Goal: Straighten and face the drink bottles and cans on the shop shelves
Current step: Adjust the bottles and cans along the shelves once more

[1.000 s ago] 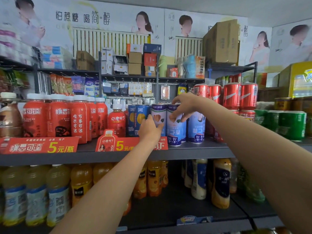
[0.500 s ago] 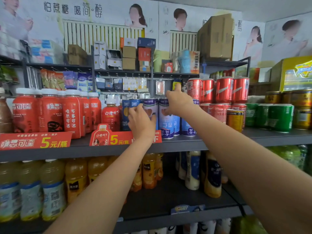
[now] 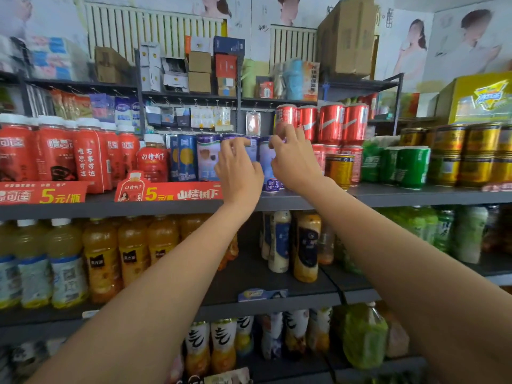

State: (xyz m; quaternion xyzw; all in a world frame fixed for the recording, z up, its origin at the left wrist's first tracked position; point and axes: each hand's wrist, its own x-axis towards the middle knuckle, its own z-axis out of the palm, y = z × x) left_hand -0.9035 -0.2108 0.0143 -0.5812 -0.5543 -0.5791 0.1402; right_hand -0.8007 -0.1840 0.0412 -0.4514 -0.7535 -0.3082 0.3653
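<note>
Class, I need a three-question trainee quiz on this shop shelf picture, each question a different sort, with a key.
1. True or false: the left hand and the right hand are both at the tall blue-and-white cans.
2. Which cans stand stacked right of those? A) red cola cans B) silver cans C) black cans
3. Fill in: the bottles under the red price strip hold ______ juice.

Key: 1 true; 2 A; 3 orange
</note>
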